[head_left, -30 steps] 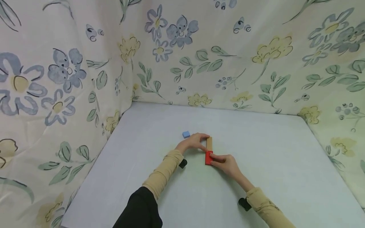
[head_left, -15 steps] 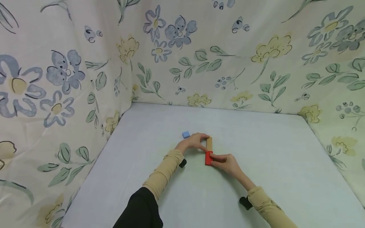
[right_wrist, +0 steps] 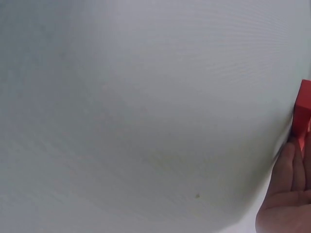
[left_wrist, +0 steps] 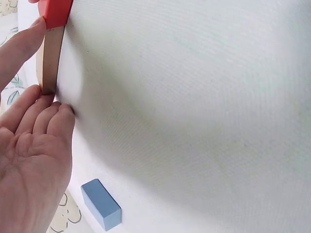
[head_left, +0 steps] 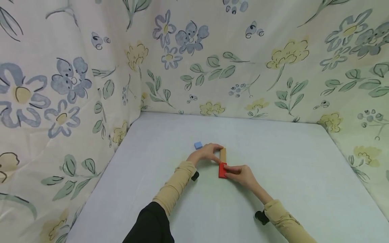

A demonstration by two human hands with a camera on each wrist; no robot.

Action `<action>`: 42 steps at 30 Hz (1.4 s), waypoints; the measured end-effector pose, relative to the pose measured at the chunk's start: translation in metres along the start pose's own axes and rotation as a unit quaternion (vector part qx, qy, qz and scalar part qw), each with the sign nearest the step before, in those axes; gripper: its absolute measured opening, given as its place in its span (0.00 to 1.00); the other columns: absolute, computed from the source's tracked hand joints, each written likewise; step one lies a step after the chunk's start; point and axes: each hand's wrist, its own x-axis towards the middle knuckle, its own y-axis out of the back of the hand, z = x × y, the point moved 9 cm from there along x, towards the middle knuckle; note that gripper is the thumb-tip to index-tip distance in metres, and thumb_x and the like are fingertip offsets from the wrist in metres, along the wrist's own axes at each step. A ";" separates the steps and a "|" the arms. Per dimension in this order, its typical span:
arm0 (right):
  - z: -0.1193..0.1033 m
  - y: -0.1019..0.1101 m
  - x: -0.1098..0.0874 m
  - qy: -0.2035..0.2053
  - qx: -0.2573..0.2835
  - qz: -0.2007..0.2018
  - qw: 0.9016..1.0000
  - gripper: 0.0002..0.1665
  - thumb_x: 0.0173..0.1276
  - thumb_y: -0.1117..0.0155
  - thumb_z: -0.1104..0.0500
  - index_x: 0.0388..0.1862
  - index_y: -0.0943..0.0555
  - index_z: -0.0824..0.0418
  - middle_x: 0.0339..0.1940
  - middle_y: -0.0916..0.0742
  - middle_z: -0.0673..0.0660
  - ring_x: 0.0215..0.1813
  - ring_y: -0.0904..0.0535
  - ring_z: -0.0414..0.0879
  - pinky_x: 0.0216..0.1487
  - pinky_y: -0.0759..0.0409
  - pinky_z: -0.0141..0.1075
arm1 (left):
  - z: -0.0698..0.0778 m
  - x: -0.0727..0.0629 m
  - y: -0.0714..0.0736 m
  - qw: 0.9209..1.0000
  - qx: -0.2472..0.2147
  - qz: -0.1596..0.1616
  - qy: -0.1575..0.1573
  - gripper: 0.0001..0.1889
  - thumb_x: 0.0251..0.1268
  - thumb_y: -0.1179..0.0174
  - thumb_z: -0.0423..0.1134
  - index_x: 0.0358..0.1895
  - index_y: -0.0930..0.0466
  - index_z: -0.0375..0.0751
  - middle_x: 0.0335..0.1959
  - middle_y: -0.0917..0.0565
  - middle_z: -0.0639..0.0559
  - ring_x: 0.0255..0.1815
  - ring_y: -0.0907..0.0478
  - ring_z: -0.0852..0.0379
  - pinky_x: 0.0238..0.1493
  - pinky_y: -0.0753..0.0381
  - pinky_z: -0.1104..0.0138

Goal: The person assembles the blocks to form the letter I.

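My left hand (head_left: 206, 152) spans the tan wooden block (head_left: 223, 155), its fingers at the far end and its thumb near the other end. In the left wrist view, the thumb tip reaches the seam where this wooden block (left_wrist: 51, 58) meets the red block (left_wrist: 58, 12). Thumb and fingers of my right hand (head_left: 242, 175) pinch the red block (head_left: 222, 170) from its right side. The two blocks lie end to end in a line on the white surface. In the right wrist view, only part of the red block (right_wrist: 302, 108) shows beside the fingers.
A small blue block (head_left: 198, 145) lies left of the wooden block, just beyond my left wrist. The white tabletop (head_left: 288, 158) extends on all sides. Floral curtains (head_left: 212, 81) hang behind it and along the left and right.
Both hands and the blocks keep their places on the table. Only the head view has shifted slightly, so the scene sits a little lower in the frame.
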 end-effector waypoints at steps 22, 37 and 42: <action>0.002 -0.003 0.001 0.012 0.003 0.003 1.000 0.20 0.59 0.30 0.58 0.52 0.17 0.60 0.51 0.15 0.62 0.57 0.20 0.55 0.45 0.23 0.22 | -0.003 -0.004 -0.001 1.000 -0.008 -0.003 0.011 0.38 0.54 0.30 0.44 0.69 0.35 0.46 0.70 0.32 0.52 0.72 0.39 0.54 0.73 0.40 0.61; 0.002 0.009 0.011 -0.011 0.024 0.031 0.999 0.24 0.61 0.31 0.56 0.57 0.20 0.57 0.54 0.16 0.59 0.59 0.20 0.54 0.58 0.21 0.44 | -0.002 -0.001 -0.001 1.000 -0.006 -0.002 0.002 0.37 0.54 0.31 0.43 0.69 0.34 0.46 0.69 0.31 0.51 0.72 0.38 0.55 0.72 0.39 0.62; -0.001 0.008 0.016 -0.013 0.025 0.034 0.999 0.24 0.61 0.32 0.56 0.58 0.20 0.58 0.54 0.16 0.60 0.59 0.20 0.55 0.59 0.23 0.49 | -0.002 -0.002 0.000 1.000 -0.010 0.002 0.003 0.37 0.53 0.30 0.42 0.68 0.34 0.45 0.69 0.31 0.51 0.72 0.38 0.54 0.72 0.39 0.62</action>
